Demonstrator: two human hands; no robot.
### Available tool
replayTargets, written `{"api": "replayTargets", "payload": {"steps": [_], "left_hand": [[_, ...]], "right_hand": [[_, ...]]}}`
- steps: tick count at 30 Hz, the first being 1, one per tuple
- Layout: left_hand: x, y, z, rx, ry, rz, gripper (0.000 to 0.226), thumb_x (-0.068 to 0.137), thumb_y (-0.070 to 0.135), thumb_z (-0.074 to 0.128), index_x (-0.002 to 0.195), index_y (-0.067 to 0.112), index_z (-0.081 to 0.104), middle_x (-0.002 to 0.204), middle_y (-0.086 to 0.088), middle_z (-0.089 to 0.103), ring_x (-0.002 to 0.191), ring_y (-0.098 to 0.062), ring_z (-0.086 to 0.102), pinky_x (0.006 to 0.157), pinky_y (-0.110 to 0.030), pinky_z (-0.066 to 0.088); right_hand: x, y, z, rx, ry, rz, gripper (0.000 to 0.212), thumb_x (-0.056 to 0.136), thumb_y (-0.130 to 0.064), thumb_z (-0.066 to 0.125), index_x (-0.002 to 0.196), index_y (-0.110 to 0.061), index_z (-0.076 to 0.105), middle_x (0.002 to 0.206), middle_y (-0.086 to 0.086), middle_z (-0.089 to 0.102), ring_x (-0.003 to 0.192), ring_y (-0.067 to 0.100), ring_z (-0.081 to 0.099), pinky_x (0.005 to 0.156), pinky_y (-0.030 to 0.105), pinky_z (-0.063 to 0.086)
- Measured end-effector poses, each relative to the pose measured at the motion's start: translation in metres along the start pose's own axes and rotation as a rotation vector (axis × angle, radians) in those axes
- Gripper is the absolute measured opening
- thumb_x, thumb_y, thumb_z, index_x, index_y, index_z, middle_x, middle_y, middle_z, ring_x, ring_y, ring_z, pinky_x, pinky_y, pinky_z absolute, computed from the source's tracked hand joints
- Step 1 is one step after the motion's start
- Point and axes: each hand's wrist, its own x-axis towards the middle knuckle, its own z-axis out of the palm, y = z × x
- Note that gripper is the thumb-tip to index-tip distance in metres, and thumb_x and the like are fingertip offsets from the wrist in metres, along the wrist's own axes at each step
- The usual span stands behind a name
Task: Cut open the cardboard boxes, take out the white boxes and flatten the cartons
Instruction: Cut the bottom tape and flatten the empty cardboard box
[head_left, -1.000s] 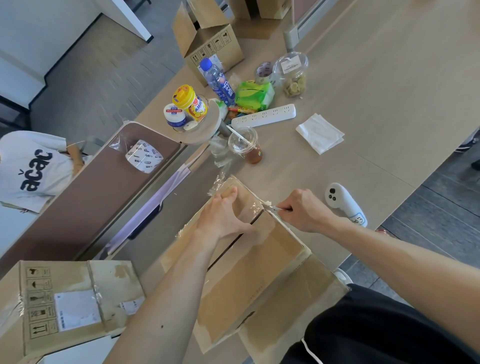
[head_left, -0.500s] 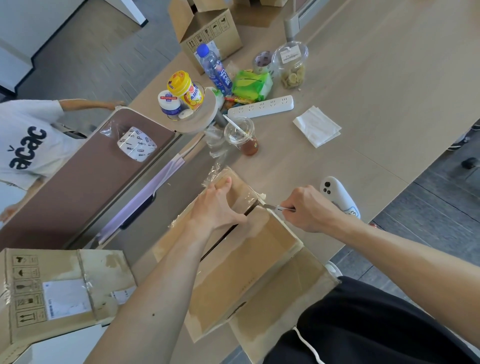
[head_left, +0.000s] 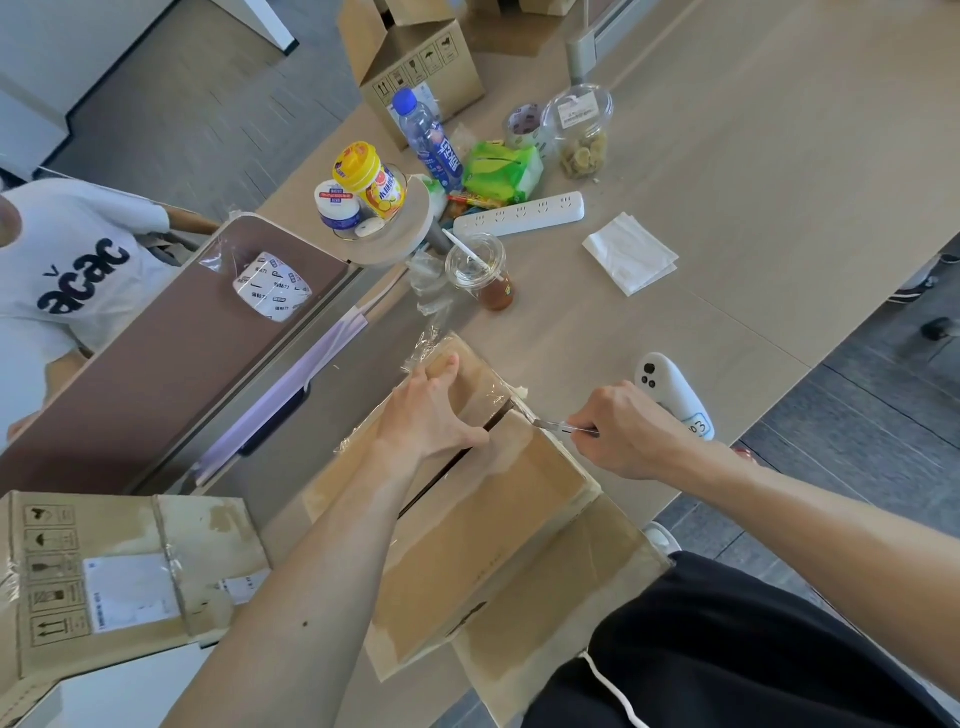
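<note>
A taped brown carton (head_left: 483, 540) lies on the table in front of me, its top seam dark and partly split. My left hand (head_left: 434, 415) presses on the far flap, fingers over the clear tape, thumb by the seam. My right hand (head_left: 623, 431) grips a small metal blade (head_left: 550, 425) whose tip sits at the carton's right edge, at the end of the seam. A second taped carton (head_left: 124, 577) with a white label sits at lower left. An open carton (head_left: 415, 57) stands at the far end. No white boxes show.
Beyond the carton stand a plastic cup (head_left: 480, 270), a power strip (head_left: 519, 213), a napkin (head_left: 628, 254), a bottle (head_left: 428, 140), jars and snacks. A white controller (head_left: 672, 395) lies by my right hand. A brown partition (head_left: 156, 353) and a person in a white shirt (head_left: 62, 260) are left.
My right hand has drawn the blade a little to the right along the seam's end. The left hand stays pressed on the flap. The view shifted slightly.
</note>
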Motion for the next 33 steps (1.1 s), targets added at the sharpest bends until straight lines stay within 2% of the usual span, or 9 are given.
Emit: {"api": "replayTargets", "payload": {"steps": [8,10,13,15,19,22,25,29,33], "left_hand": [[0.0,-0.001,0.001,-0.005,-0.008,0.001,0.119,0.066,0.056,0.076,0.161,0.029,0.009,0.162,-0.019,0.022,0.145,-0.035,0.033,0.116,-0.042,0.029],[-0.001,-0.002,0.0,-0.016,-0.017,0.003,0.116,0.069,0.052,0.076,0.161,0.03,0.009,0.163,-0.018,0.019,0.146,-0.034,0.031,0.116,-0.041,0.028],[-0.001,-0.007,-0.002,-0.081,-0.029,0.011,0.11,0.073,0.047,0.079,0.16,0.032,0.014,0.166,-0.01,0.016,0.147,-0.031,0.029,0.115,-0.04,0.028],[-0.007,-0.015,-0.005,-0.159,-0.042,0.027,0.105,0.074,0.047,0.082,0.159,0.032,0.022,0.167,-0.006,0.015,0.15,-0.029,0.025,0.117,-0.039,0.027],[-0.022,-0.037,0.004,-0.485,0.03,-0.012,0.082,0.075,0.047,0.084,0.147,0.027,0.05,0.163,0.001,0.027,0.147,-0.019,0.032,0.117,-0.032,0.028],[-0.036,-0.051,0.024,-0.738,0.178,-0.043,0.049,0.074,0.049,0.081,0.115,0.023,0.071,0.143,0.001,0.058,0.124,-0.016,0.058,0.107,-0.032,0.045],[-0.059,-0.051,0.043,-0.926,0.267,-0.098,0.007,0.089,0.032,0.074,0.085,0.027,0.075,0.095,0.006,0.077,0.089,-0.004,0.07,0.086,-0.03,0.053],[-0.092,-0.055,0.059,-1.221,0.217,-0.081,0.036,0.09,0.054,0.065,0.085,0.02,0.077,0.086,-0.005,0.077,0.084,-0.018,0.072,0.087,-0.043,0.056],[-0.117,-0.07,0.065,-1.492,0.218,-0.062,0.037,0.095,0.039,0.061,0.102,0.005,0.075,0.098,-0.004,0.077,0.089,-0.024,0.071,0.079,-0.033,0.06]], "right_hand": [[-0.006,0.001,-0.003,0.013,-0.02,0.019,0.039,0.073,0.002,0.049,0.052,-0.013,0.021,0.052,0.003,0.018,0.052,0.017,0.011,0.044,0.025,0.012],[-0.005,0.005,-0.004,0.06,0.028,0.033,0.04,0.075,0.001,0.05,0.052,-0.014,0.021,0.051,0.001,0.017,0.054,0.018,0.013,0.049,0.034,0.017],[-0.003,0.01,-0.006,0.143,0.123,0.124,0.035,0.084,-0.004,0.054,0.052,-0.006,0.041,0.046,0.003,0.028,0.048,0.021,0.021,0.045,0.034,0.023],[0.0,0.006,-0.006,0.186,0.131,0.169,0.025,0.09,-0.013,0.057,0.067,-0.006,0.064,0.049,0.009,0.049,0.047,0.026,0.041,0.047,0.036,0.038],[0.006,-0.015,-0.002,0.3,0.09,0.215,0.024,0.092,-0.021,0.057,0.072,-0.021,0.069,0.06,0.007,0.062,0.049,0.011,0.05,0.047,0.024,0.038],[0.015,-0.033,0.005,0.365,0.076,0.233,0.028,0.094,-0.022,0.055,0.071,-0.011,0.067,0.062,0.012,0.06,0.053,0.015,0.043,0.052,0.029,0.038],[0.021,-0.056,0.021,0.497,0.03,0.249,0.039,0.093,-0.031,0.059,0.069,-0.001,0.055,0.061,0.005,0.04,0.055,0.016,0.032,0.054,0.031,0.026],[0.026,-0.096,0.053,0.635,-0.067,0.202,0.045,0.092,-0.033,0.06,0.069,0.004,0.048,0.066,0.007,0.032,0.05,0.018,0.027,0.047,0.03,0.022],[0.027,-0.137,0.089,0.792,-0.109,0.209,0.043,0.103,-0.019,0.051,0.067,0.003,0.06,0.055,0.002,0.04,0.031,0.011,0.034,0.033,0.019,0.024]]}}
